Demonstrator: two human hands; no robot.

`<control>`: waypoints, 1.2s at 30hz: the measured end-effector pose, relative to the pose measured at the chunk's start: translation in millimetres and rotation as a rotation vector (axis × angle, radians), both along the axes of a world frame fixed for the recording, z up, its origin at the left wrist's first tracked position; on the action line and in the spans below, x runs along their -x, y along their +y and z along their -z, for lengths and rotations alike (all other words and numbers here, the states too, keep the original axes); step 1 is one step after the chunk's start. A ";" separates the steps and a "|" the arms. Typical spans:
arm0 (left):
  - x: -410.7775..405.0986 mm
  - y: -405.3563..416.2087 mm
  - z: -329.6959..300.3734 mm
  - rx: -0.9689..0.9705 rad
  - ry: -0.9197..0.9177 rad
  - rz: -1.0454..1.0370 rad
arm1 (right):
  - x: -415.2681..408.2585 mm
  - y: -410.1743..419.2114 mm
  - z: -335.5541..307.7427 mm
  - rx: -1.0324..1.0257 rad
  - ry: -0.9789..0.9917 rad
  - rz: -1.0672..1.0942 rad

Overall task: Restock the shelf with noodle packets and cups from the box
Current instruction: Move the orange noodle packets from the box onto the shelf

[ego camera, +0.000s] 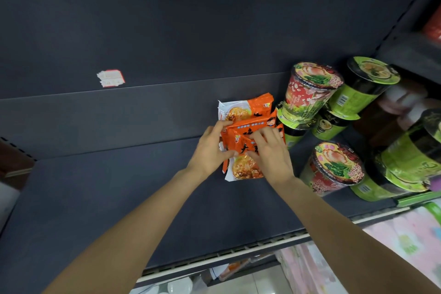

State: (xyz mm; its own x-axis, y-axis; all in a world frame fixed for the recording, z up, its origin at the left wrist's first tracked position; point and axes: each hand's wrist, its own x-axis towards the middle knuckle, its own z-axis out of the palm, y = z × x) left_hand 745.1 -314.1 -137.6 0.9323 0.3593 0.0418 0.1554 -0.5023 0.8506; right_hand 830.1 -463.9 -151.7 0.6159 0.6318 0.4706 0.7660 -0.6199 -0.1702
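Gripping the top orange noodle packet with both the left hand and right hand, on the shelf beside the cups. That slick stack's probably sliding if nudged.

Dark shelf w/ orange noodle packets beside stacked noodle cups.

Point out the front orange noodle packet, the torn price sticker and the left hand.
front orange noodle packet point(248, 169), head view, on the printed noodle photo at its near end.
torn price sticker point(111, 78), head view, its middle, on the shelf's back panel.
left hand point(210, 150), head view, back of the hand.
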 end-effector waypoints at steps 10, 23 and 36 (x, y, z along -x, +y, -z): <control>0.4 3.9 -4.8 -0.108 -0.042 -0.006 | 10.6 17.2 -3.8 -0.005 0.031 0.047; 49.6 17.0 -44.1 -0.642 -0.039 -0.121 | 58.5 33.4 -51.5 -0.119 0.278 0.013; 278.9 134.3 -89.5 -0.498 0.005 -0.511 | 220.9 189.6 -102.4 -0.166 0.549 -0.415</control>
State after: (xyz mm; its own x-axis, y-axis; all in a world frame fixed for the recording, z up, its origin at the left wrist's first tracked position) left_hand 466.2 -179.8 -48.1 0.6530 0.6906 0.3108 0.4781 -0.6943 0.5379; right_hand 609.2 -274.2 -49.3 0.5154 0.8129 0.2714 0.7096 -0.2272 -0.6669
